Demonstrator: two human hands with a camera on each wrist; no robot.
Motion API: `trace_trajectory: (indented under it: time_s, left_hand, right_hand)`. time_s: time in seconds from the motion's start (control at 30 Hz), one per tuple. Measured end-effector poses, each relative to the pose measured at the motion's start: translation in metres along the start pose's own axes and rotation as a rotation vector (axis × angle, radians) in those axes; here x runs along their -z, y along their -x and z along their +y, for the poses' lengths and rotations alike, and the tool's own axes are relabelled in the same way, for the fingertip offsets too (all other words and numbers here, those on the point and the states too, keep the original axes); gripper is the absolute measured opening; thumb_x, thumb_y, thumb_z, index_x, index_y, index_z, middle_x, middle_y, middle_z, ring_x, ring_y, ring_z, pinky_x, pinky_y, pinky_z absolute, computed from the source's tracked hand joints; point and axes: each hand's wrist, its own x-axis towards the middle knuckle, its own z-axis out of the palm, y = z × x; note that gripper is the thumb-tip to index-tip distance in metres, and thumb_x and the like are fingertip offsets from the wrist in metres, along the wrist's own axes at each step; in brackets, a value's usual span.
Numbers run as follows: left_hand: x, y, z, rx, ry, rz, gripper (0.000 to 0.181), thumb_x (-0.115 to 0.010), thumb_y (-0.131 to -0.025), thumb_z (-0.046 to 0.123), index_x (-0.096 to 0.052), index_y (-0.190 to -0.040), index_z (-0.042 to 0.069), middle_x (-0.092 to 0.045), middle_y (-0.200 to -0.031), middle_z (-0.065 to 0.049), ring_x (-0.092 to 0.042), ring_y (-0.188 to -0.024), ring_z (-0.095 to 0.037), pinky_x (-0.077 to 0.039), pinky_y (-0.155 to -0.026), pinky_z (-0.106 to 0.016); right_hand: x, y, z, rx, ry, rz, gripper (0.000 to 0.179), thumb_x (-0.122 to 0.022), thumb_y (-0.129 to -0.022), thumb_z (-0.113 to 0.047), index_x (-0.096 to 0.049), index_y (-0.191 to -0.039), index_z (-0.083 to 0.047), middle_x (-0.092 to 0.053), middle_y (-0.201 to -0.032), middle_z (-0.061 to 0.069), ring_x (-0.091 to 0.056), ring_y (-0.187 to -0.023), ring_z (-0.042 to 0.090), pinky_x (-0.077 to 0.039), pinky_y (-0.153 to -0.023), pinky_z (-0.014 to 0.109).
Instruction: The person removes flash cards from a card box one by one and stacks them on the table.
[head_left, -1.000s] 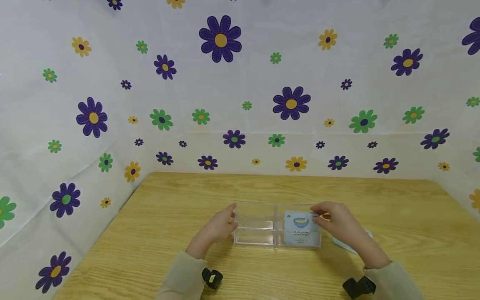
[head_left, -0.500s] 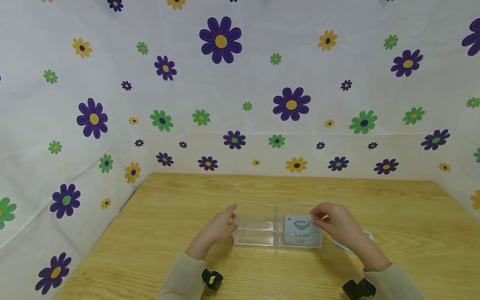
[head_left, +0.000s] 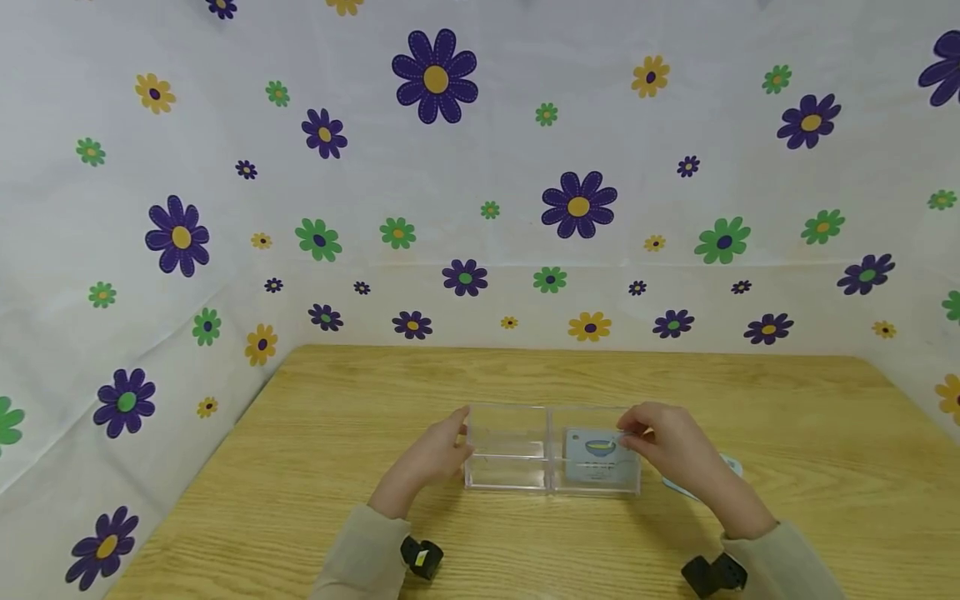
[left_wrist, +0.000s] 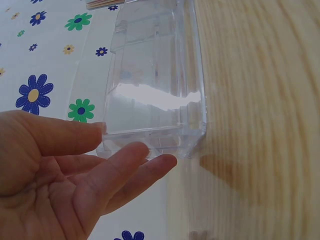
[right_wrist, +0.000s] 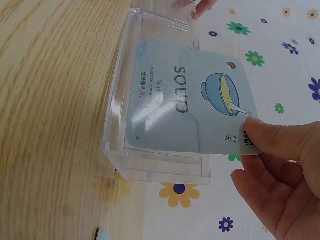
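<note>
My right hand (head_left: 671, 437) pinches a pale blue card (right_wrist: 167, 97) by its upper right corner, thumb on the front face. A bowl and the word "soup" are printed on it. The card stands in the right-hand compartment of a clear plastic box (head_left: 506, 490), its upper part above the front wall and its lower part seen through the plastic. At the box's left end, my left hand (left_wrist: 65, 175) touches the rim and end wall with lightly bent fingertips. Between the head view's two hands, the left compartment shows only transparent walls (head_left: 506, 429).
On the wooden table (head_left: 315, 417), right of the box, lies another pale blue piece (head_left: 733, 465), partly hidden behind my right wrist. A flowered cloth (head_left: 480, 150) hangs behind the table and along its sides.
The soup card has sunk slightly lower into the right compartment, so its top edge sits lower. Both hands stay almost in place, and the head view has shifted a little.
</note>
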Motion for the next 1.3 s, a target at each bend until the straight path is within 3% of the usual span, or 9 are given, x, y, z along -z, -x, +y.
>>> trace_trajectory:
  time_s: [0.43, 0.8, 1.3]
  left_hand:
    - [0.0013, 0.0007, 0.0004, -0.001, 0.009, -0.003, 0.055, -0.046, -0.089, -0.002, -0.018, -0.136, -0.008, -0.041, -0.123, -0.03, -0.057, -0.072, -0.022, -0.046, -0.056, -0.03]
    - [0.0006, 0.0008, 0.0022, -0.009, -0.001, 0.001, 0.055, -0.047, -0.089, -0.002, -0.018, -0.135, -0.01, -0.041, -0.122, -0.031, -0.056, -0.064, -0.023, -0.044, -0.054, -0.029]
    - [0.001, 0.0016, 0.003, 0.0, -0.001, 0.009, 0.054, -0.047, -0.089, -0.002, -0.02, -0.135, -0.009, -0.042, -0.122, -0.031, -0.058, -0.068, -0.024, -0.047, -0.057, -0.031]
  right_hand:
    - [0.0006, 0.0015, -0.0051, -0.016, 0.054, 0.014, 0.006, -0.065, -0.078, -0.002, -0.067, -0.083, -0.006, -0.062, -0.081, 0.002, -0.058, -0.073, 0.014, -0.049, -0.063, 0.028]
    - [0.0046, 0.0017, -0.0079, -0.033, 0.086, 0.07, 0.006, -0.064, -0.079, -0.002, -0.068, -0.082, -0.006, -0.064, -0.082, 0.004, -0.06, -0.071, 0.017, -0.049, -0.06, 0.029]
    - [0.0082, 0.0014, -0.0088, -0.03, 0.086, 0.137, 0.007, -0.062, -0.08, -0.001, -0.068, -0.085, -0.003, -0.064, -0.082, 0.007, -0.06, -0.069, 0.017, -0.049, -0.059, 0.03]
